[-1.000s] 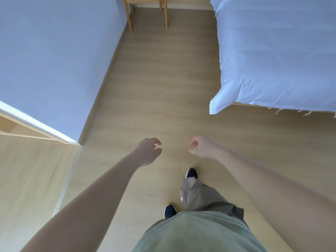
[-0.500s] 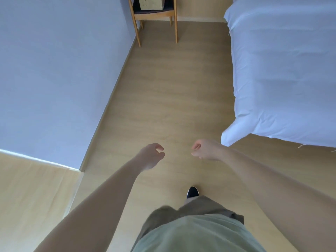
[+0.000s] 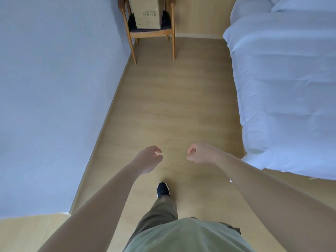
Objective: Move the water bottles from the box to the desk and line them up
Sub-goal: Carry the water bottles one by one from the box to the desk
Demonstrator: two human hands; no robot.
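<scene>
You stand on a pale wood floor [image 3: 163,106] in a narrow passage between a blue-grey wall [image 3: 54,88] on your left and a bed [image 3: 291,88] with white bedding on your right. Your left hand [image 3: 148,160] and your right hand [image 3: 201,153] reach out in front of you at about the same height, near each other but apart. Both hold nothing. The left hand's fingers hang loosely curled, thumb and forefinger close together. The right hand's fingers are curled in more tightly toward the palm.

The box [image 3: 146,12] sits at the far end of the passage, well apart from your hands, on the dark seat of a wooden chair [image 3: 152,33] that stands against the wall. It is plain tan cardboard with small dark printed lettering low on the face turned toward you. It stands upright, its long axis vertical, its broad printed face pointing down the passage at you. Its top is cut off by the edge of the view, so you cannot tell whether it is open or what is inside.

One dark shoe [image 3: 162,189] is planted ahead of you on the floor, below olive-green trousers [image 3: 158,215]. A corner of a light wooden surface [image 3: 27,233] shows at lower left.
</scene>
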